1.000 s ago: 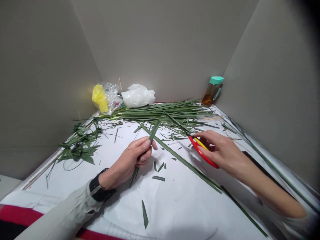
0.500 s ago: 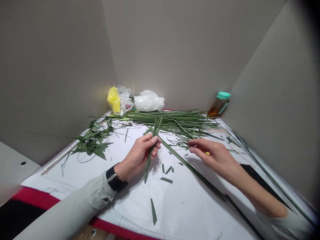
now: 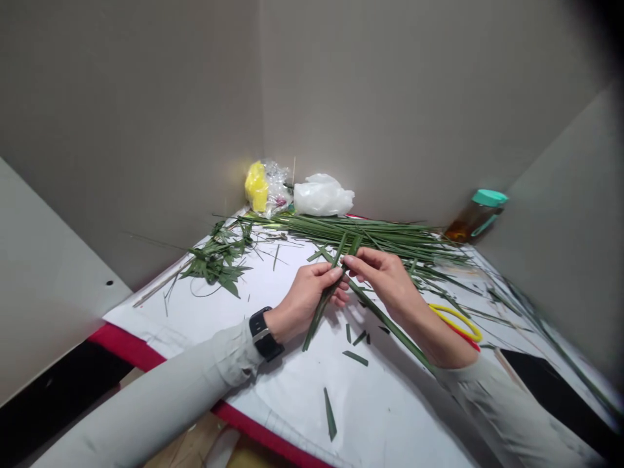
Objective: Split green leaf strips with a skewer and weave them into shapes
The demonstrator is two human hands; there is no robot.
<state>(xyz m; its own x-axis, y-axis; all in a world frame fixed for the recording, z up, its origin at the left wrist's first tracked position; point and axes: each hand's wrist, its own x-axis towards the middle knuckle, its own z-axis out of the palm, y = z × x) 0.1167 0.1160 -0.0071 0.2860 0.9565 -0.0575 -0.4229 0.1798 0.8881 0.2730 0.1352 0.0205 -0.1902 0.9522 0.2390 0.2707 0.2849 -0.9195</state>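
Note:
My left hand (image 3: 312, 286) is closed around several crossed green leaf strips (image 3: 316, 325), thumb pressed on top where they meet. Their short ends poke up above the fingers and down below the palm. From this crossing a long leaf blade (image 3: 394, 330) slants down to the right, passing beneath my right forearm. My right hand (image 3: 383, 273) has its thumb and index finger pinched on one upright strip (image 3: 355, 246) just right of my left fingertips. Fingers partly cover the crossing itself.
A pile of long green leaves (image 3: 390, 234) lies at the back. Leafy sprigs (image 3: 214, 263) lie left, and leaf scraps (image 3: 355, 357) nearer me. A white plastic bag (image 3: 322, 196) and a teal-lidded bottle (image 3: 475, 218) stand behind. Yellow-red scissors handles (image 3: 461, 320) show beside my right forearm.
My right hand has moved left from above the table and now pinches a strip at my left hand. The view has turned left, and the yellow-red handles show more fully.

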